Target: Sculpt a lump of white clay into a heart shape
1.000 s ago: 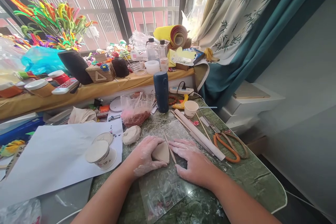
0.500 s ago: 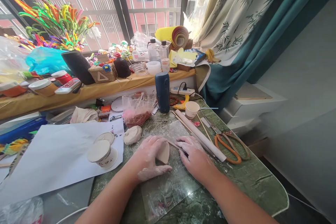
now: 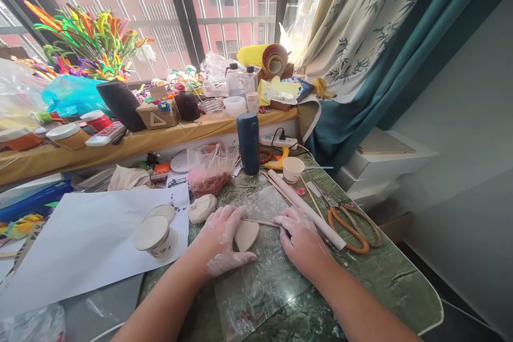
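A flat, pale piece of clay (image 3: 247, 236), rounded with one pointed end, lies on a clear plastic sheet (image 3: 256, 283). My left hand (image 3: 224, 240) arches beside it, dusty with white residue. Its fingers and thumb are spread, and its fingertips come near the end of a thin pale stick (image 3: 262, 222). That stick runs across, just beyond the clay piece, to my right hand (image 3: 298, 235). The right fingers are curled around its other end. A lump of clay (image 3: 202, 208) rests left of the sheet, beyond my left hand.
A white rolling pin (image 3: 306, 208) and scissors (image 3: 352, 230) lie on the right. Near the back stand a paper cup (image 3: 294, 169) and a blue bottle (image 3: 248, 144). On the left, stacked clay-topped cups (image 3: 152, 232) stand on white paper (image 3: 88, 246).
My left hand has drawn slightly left, showing more of the clay piece. The stick now lies more level, and my right hand has shifted slightly right.
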`<state>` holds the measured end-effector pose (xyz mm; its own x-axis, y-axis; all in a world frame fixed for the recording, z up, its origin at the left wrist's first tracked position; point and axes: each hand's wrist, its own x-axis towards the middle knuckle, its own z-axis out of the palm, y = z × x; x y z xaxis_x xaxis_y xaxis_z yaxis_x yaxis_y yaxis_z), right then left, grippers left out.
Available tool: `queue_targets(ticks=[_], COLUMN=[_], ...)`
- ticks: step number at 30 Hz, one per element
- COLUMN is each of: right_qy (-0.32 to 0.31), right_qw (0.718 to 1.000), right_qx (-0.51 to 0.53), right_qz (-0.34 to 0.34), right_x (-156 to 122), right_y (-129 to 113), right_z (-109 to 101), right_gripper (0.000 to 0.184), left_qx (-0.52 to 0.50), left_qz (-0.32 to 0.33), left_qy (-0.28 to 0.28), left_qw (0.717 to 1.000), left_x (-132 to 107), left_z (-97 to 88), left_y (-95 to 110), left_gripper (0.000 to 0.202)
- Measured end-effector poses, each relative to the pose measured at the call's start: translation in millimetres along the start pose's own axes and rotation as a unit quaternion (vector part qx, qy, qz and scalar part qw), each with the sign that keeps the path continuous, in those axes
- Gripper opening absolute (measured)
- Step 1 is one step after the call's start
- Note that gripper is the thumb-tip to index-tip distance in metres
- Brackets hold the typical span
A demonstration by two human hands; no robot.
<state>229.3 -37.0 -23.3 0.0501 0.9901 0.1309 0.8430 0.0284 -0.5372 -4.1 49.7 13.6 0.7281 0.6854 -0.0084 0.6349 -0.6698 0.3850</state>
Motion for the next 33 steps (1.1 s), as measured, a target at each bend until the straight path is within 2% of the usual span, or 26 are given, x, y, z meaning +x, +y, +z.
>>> queue_targets(ticks=[3, 6, 8, 10, 12, 14, 16, 18, 23, 26, 28, 30, 31, 33], right_qy=[-0.010, -0.005, 0.019, 0.053, 0.089, 0.132, 0.174, 0.199, 0.212, 0.209, 0.174, 0.100, 0.074, 0.068], right_qw=[1.000, 0.999, 0.998, 0.989, 0.962, 0.918, 0.881, 0.867, 0.878, 0.916, 0.945, 0.968, 0.973, 0.972], right_qx=[0.006, 0.026, 0.062, 0.140, 0.252, 0.361, 0.427, 0.448, 0.427, 0.343, 0.268, 0.208, 0.190, 0.201], right_qz=[-0.017, -0.029, -0.018, 0.013, 0.060, 0.100, 0.107, 0.089, 0.042, -0.017, -0.070, -0.103, -0.108, -0.102], right_x=[0, 0, -2, -4, -5, -6, -6, -7, -14, -9, 1, 15, 22, 32], right_y=[1, 2, 0, -1, -2, -1, 1, 4, 0, -13, -23, -31, -35, -40], right_z=[-1, -1, -2, -3, -4, -4, -5, -4, -8, -18, -26, -32, -34, -36], right_gripper=[0.034, 0.034, 0.031, 0.025, 0.020, 0.026, 0.031, 0.031, 0.029, 0.020, 0.015, 0.014, 0.018, 0.024], left_qx=[0.006, -0.018, -0.039, -0.063, -0.082, -0.087, -0.082, -0.077, -0.086, -0.087, -0.082, -0.073, -0.067, -0.047], left_qz=[-0.034, -0.003, 0.024, 0.052, 0.063, 0.046, 0.022, 0.017, 0.047, 0.070, 0.077, 0.067, 0.062, 0.063], left_qy=[0.002, 0.007, 0.009, 0.007, 0.003, 0.006, 0.020, 0.042, 0.076, 0.063, 0.060, 0.067, 0.069, 0.057], left_qw=[0.999, 1.000, 0.999, 0.997, 0.995, 0.995, 0.996, 0.996, 0.992, 0.992, 0.992, 0.993, 0.993, 0.995], left_x=[-1, -2, -2, -2, -2, 0, 1, 3, 3, 2, 2, 2, 3, 4], left_z=[2.1, 2.3, 0.5, -1.6, -2.3, -0.7, 3.3, 8.1, 14.4, 13.4, 13.5, 15.3, 16.6, 19.2], left_y=[1, -3, -7, -11, -12, -11, -7, -4, -6, -7, -7, -8, -9, -11], left_gripper=[0.088, 0.076, 0.076, 0.080, 0.080, 0.076, 0.070, 0.063, 0.063, 0.065, 0.063, 0.062, 0.062, 0.068])
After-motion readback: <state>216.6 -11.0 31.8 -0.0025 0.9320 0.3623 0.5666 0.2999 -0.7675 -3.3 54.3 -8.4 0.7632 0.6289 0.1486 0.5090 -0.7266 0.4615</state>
